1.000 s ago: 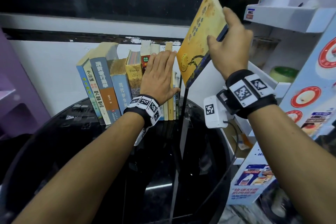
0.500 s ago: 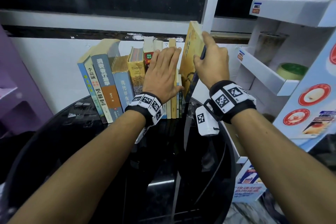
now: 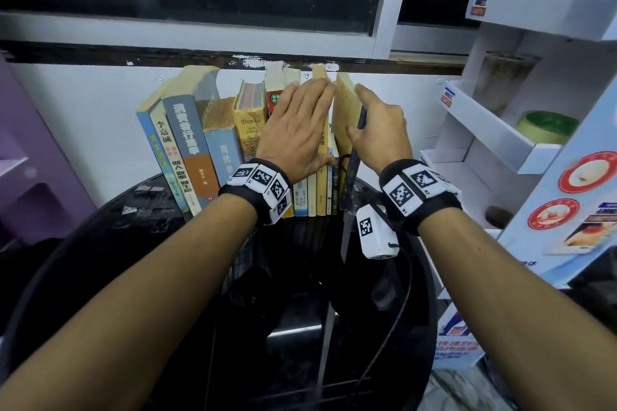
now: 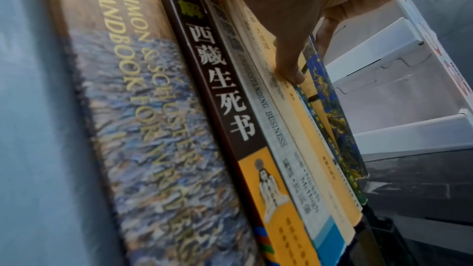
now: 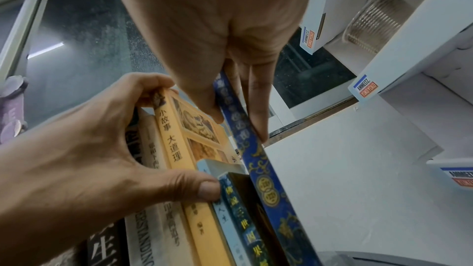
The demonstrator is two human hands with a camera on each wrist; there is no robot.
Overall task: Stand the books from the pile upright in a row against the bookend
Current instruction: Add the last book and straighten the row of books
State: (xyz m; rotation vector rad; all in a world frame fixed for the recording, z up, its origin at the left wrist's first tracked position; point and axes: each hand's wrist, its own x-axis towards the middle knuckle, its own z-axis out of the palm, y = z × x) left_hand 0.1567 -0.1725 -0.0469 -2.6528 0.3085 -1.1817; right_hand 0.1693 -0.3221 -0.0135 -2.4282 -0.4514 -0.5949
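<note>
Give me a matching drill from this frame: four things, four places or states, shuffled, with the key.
Things:
1. left hand
2. right hand
3. blue-spined book
4. green tape roll

Places or states:
A. on a white rack shelf, off to the right
B. flat on the spines of the standing row
C. at the right end of the row, on the table
D. pinching the newest book

Pairs: 1-B, 2-D, 3-C, 4-A

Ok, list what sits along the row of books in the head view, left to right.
Light blue book → grey-and-orange book → pale blue book → Troyka book → left hand → yellow book → right hand → white shelf.
</note>
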